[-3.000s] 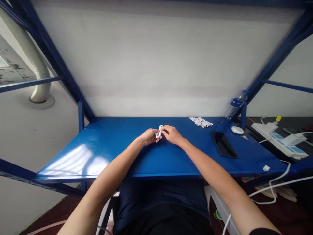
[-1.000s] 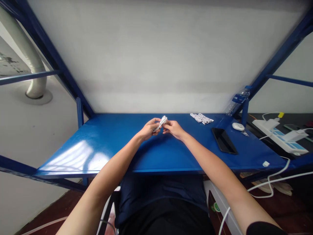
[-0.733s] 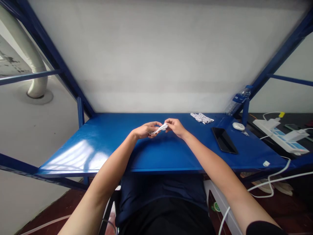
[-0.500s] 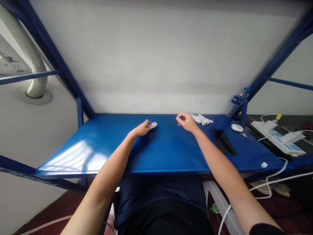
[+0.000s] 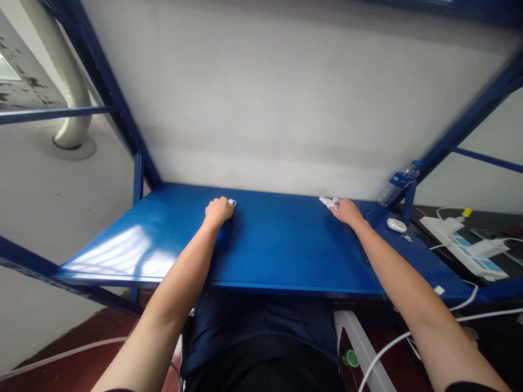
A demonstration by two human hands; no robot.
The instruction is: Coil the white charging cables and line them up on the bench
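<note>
On the left half of the blue table (image 5: 269, 245), near its back, my left hand (image 5: 219, 210) is closed around a small coiled white cable (image 5: 232, 203). Only a loop of this cable shows past the fingers; the rest is hidden in the palm. At the back right, a pile of white cables (image 5: 328, 202) lies near the wall. My right hand (image 5: 345, 211) is at the right side of that pile, its fingers pinched on a white cable there. The hand covers part of the pile.
A plastic bottle (image 5: 399, 183) leans in the back right corner. A round white case (image 5: 396, 225) and a small white block (image 5: 439, 290) lie on the right side. Beyond the table are a power strip (image 5: 463, 247) and a loose white cord (image 5: 408, 335).
My left hand has moved left with its cable. My right hand has gone right to the cable pile, and its forearm now covers the flat black device. The view has tilted slightly.
</note>
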